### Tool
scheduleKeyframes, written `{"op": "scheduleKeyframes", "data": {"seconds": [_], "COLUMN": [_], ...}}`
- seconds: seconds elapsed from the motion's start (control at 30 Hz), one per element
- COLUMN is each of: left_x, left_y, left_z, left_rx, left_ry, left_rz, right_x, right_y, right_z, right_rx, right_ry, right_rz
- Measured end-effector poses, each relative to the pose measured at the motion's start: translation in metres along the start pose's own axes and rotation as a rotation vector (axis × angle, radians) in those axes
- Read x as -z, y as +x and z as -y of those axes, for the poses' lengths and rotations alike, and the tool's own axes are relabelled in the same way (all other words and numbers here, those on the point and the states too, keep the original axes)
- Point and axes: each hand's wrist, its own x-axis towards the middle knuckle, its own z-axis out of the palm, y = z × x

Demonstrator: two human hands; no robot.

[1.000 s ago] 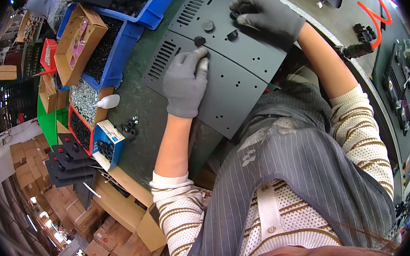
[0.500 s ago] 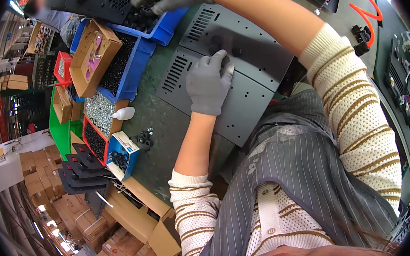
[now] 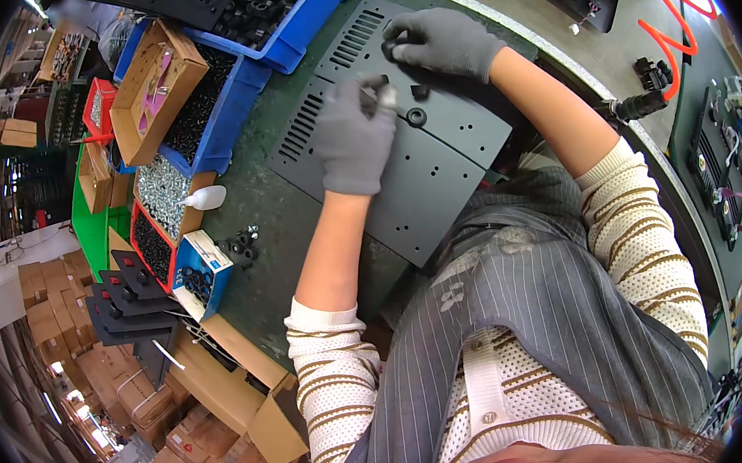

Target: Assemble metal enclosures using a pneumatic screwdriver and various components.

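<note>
Two dark grey metal panels (image 3: pixel 427 187) with slots and small holes lie side by side in front of me. My right hand (image 3: pixel 443 44), in a grey glove, is over the far panel, its fingertips closed around a black rubber foot (image 3: pixel 388 49). My left hand (image 3: pixel 354 136), also gloved, hovers over the nearer panel with its fingers curled together. Motion blur hides what they may pinch. Between the hands, one round rubber foot (image 3: pixel 416 117) with a centre hole and another black foot (image 3: pixel 420 92) rest on the panels.
A blue bin (image 3: pixel 297 39) of black feet stands at the far left, beside a cardboard box (image 3: pixel 185 71). Nearer are a white squeeze bottle (image 3: pixel 207 198), a red tray (image 3: pixel 153 246) of black screws and loose black parts (image 3: pixel 240 246). An orange coiled hose (image 3: pixel 675 24) hangs at right.
My right hand has come back from the blue bin to the far panel with a black foot in its fingers. My left hand has lifted and curled, uncovering the feet on the panels.
</note>
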Motion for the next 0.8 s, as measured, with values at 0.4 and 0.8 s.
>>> {"op": "scheduleKeyframes", "data": {"seconds": [0.4, 0.8], "left_x": [-0.002, 0.090], "left_y": [0.030, -0.066], "left_z": [0.018, 0.040], "left_rx": [-0.171, -0.113], "left_ry": [0.412, 0.218], "left_rz": [-0.019, -0.106], "right_x": [0.006, -0.009], "right_y": [-0.043, -0.058], "right_z": [0.015, -0.001], "right_rx": [0.129, -0.064], "right_ry": [0.153, 0.371], "right_rz": [0.000, -0.320]}}
